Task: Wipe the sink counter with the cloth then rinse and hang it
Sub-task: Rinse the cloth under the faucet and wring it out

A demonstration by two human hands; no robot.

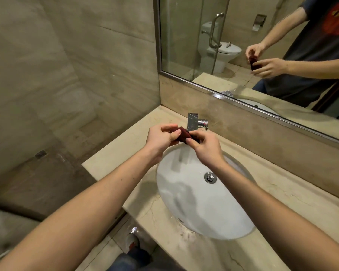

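Counter [110, 163] wide, sink [194, 202] sunk in it, both hands up at the basin's twelve o'clock. Left hand [160, 139] pinches the dark red cloth [184, 134], thumb on top; right hand [207, 149] grips its other end, fingers curled. Cloth bunched between them, perhaps brushing the tap [193, 121] just behind, hard to tell.

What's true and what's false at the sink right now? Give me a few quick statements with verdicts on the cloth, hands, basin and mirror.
1. Both the left hand and the right hand grip the dark red cloth. True.
2. The cloth lies spread flat on the counter. False: it is held bunched in the air, in front of the tap and off the counter.
3. The drain shows uncovered in the basin. True.
4. The mirror hangs on the left wall. False: it is mounted behind the sink; the left wall is bare tile.
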